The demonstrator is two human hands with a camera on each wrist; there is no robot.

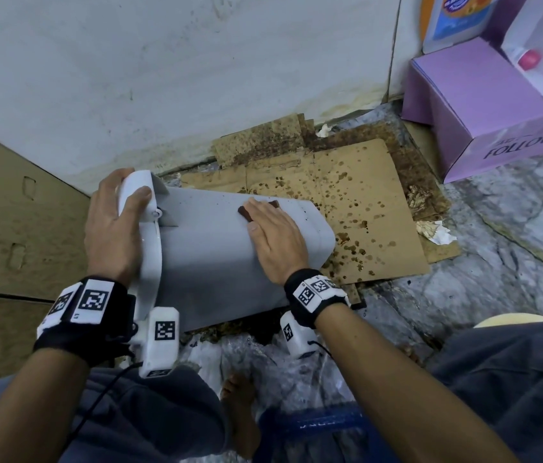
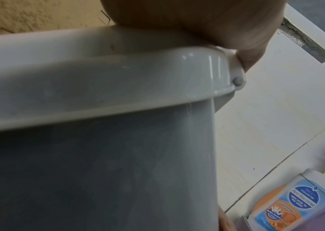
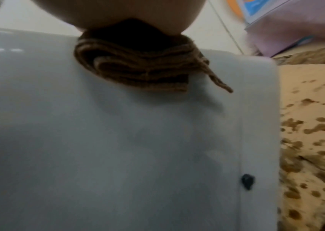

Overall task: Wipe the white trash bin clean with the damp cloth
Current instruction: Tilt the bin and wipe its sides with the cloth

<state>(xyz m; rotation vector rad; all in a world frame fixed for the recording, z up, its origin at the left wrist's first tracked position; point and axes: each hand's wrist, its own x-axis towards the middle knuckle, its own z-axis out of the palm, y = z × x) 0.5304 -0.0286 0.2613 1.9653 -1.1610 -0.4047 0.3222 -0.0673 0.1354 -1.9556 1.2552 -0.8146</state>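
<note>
The white trash bin (image 1: 216,248) lies tipped on its side over stained cardboard, lid end to the left. My left hand (image 1: 113,222) grips the lid rim (image 1: 136,195), thumb on top and fingers behind it; in the left wrist view the rim (image 2: 118,87) fills the frame under my thumb (image 2: 242,46). My right hand (image 1: 273,235) lies flat on the bin's upper side with straight fingers, pressing a folded brown cloth (image 1: 246,213) against it. In the right wrist view the cloth (image 3: 138,67) sits bunched under my palm on the bin wall (image 3: 118,140). A dark spot (image 3: 247,181) marks the wall near the base.
Stained brown cardboard (image 1: 357,208) covers the floor under the bin. A purple box (image 1: 483,108) stands at the right by the wall, with a blue and orange bottle (image 1: 453,18) behind it. A cardboard panel (image 1: 13,228) is at the left. Crumpled paper (image 1: 437,230) lies near the cardboard's edge.
</note>
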